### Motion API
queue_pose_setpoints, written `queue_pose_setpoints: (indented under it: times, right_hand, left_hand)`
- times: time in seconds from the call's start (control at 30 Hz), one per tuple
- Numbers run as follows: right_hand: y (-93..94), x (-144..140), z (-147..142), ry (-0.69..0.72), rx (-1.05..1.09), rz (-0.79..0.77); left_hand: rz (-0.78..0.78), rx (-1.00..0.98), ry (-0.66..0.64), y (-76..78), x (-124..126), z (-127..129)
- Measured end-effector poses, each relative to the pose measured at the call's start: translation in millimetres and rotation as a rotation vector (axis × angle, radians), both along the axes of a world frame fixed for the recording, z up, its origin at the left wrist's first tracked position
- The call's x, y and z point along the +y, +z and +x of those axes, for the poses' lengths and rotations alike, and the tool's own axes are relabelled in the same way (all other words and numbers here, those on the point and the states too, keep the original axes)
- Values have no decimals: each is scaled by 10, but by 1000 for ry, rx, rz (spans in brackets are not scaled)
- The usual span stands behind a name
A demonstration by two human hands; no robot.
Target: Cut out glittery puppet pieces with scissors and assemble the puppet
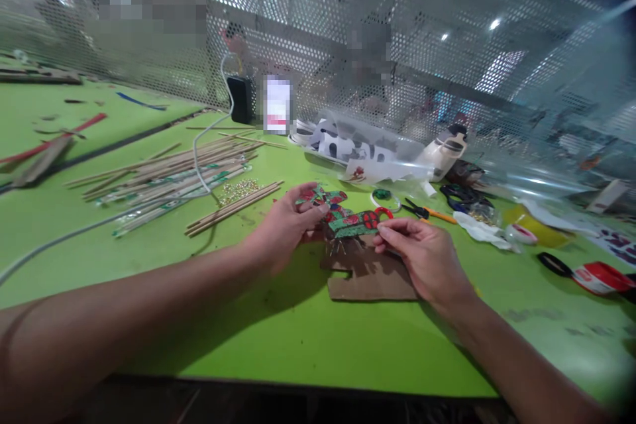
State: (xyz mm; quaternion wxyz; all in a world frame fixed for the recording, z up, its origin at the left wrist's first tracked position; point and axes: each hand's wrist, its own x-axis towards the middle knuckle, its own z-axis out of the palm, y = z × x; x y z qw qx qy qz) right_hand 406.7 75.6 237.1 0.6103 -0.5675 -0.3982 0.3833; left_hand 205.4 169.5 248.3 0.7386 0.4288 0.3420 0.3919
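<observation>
A green and red patterned cutout (348, 222) is held between my two hands. My left hand (293, 218) grips its left part with thumb and fingers. My right hand (422, 252) pinches the right end near a round red part. Below the cutout lies a brown piece of cardboard (375, 281) with a notch in its left side. A red ring (383, 212) shows just behind the cutout. What exactly the cutout depicts I cannot make out.
Bundled wooden sticks (173, 172) lie at the left beside small gold beads (238, 191). A white cable (196, 159) crosses them. Farther back stand a lit phone (277, 104) and plastic-wrapped papers (348, 142). Black-handled pliers (415, 208) and a red tape roll (601, 277) lie at the right.
</observation>
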Motion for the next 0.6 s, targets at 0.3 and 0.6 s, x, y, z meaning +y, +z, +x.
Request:
queue_pose_setpoints:
  times: [0.3,0.6]
  right_hand:
    - [6,-39,-192,-51,-41,23]
    - [79,-93,-148,254,-326,-185]
  left_hand:
    - [18,-41,-24,-49,10,-15]
    - [190,109,44,-145,132,4]
